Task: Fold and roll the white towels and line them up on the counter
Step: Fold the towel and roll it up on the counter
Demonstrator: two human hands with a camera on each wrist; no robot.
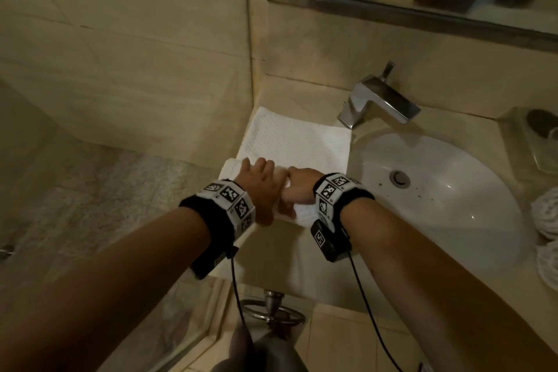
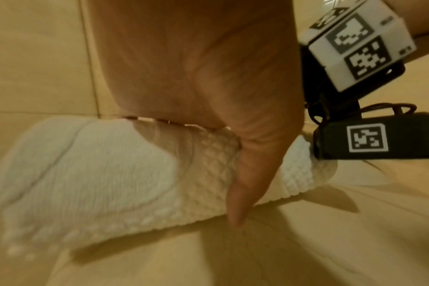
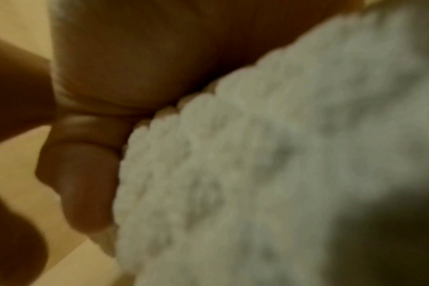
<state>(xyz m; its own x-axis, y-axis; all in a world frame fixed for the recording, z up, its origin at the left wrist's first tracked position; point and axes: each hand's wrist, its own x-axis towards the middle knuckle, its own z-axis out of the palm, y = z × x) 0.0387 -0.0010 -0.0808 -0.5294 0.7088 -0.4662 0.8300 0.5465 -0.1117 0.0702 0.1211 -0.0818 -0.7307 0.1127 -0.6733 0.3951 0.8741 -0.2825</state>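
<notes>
Head view has both wrists low over the counter [image 1: 290,254] left of the sink [image 1: 437,190], so the person looks mid-roll on one white towel [image 1: 290,139]. Nearest the camera is the rolled-up end: the left hand [image 1: 259,187] lies over it with fingers draped across the top and thumb down the near side, and the right hand [image 1: 299,187] curls onto the roll right beside it. The right wrist shot is pretty blurry, but fingers do seem wrapped against the waffle cloth there. Past the hands, the rest of that towel lies flat toward the wall, so there's a good stretch left to roll. Over at the far right edge, some rolled towels [image 1: 548,214] look finished already, though lining up isn't done.
</notes>
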